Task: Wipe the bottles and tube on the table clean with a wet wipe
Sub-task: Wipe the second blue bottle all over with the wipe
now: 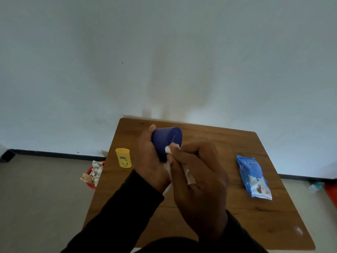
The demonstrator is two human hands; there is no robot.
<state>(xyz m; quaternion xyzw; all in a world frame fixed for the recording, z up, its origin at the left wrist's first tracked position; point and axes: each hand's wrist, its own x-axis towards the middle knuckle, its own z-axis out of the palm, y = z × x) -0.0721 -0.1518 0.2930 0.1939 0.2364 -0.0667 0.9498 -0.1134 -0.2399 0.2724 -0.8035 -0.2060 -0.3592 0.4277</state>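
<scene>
Head view: the left hand [148, 157] has its fingers curled around a dark blue bottle [166, 140], held tilted above the tabletop [237, 207]. The right hand [200, 179] has its fingers clamped on a white wet wipe [171, 148], pressed against the bottle's side. A yellow bottle [123, 157] stands upright at the left; a blue wipes pack [253, 177] lies at the right.

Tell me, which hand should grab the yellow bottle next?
Probably the left hand: the yellow bottle stands on its side of the table. It holds the blue bottle now; the right hand holds the wipe.
</scene>
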